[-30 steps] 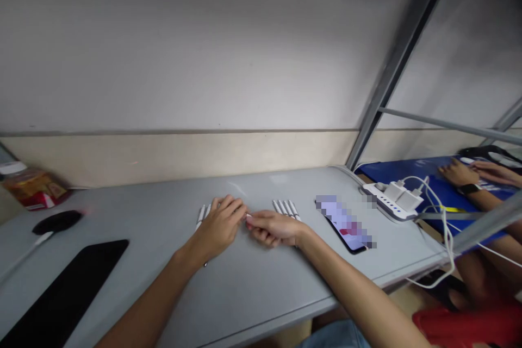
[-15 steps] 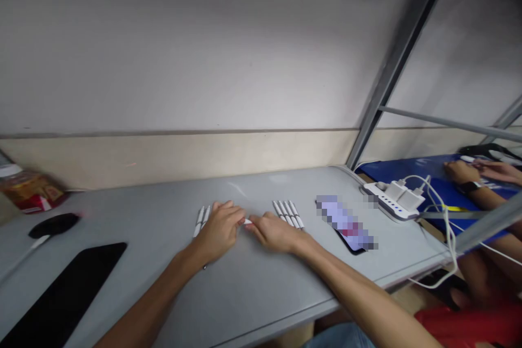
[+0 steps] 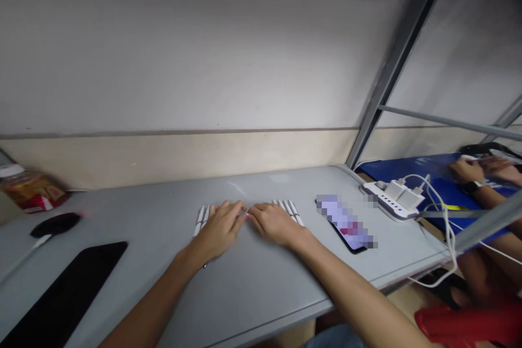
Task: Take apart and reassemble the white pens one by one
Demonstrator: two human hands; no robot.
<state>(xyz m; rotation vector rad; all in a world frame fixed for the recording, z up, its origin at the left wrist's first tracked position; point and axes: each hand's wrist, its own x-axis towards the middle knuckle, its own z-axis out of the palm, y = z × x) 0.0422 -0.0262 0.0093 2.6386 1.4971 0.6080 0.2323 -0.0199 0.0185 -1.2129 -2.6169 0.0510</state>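
My left hand (image 3: 222, 224) and my right hand (image 3: 272, 222) meet at the fingertips above the grey desk. Both are closed on a slim white pen (image 3: 246, 214), of which just a sliver shows between them. Partly behind my left hand lies a group of white pens (image 3: 200, 219) with dark bands. A second row of similar white pens (image 3: 294, 211) lies beyond my right hand, side by side and partly covered by it. A small metallic tip (image 3: 204, 265) peeks out by my left wrist.
A phone (image 3: 346, 225) lies on the desk (image 3: 244, 293) to the right, near a white power strip (image 3: 391, 201) with plugs and cables. At left are a black mat (image 3: 69, 293), a black oval object (image 3: 55, 224) and a jar (image 3: 32, 190). Another person's hands (image 3: 467, 169) work beyond the metal frame (image 3: 402, 60).
My right hand has shifted slightly left and up, its fingers now stretched further over the pen. My fingertips have drawn closer together, hiding more of the pen.
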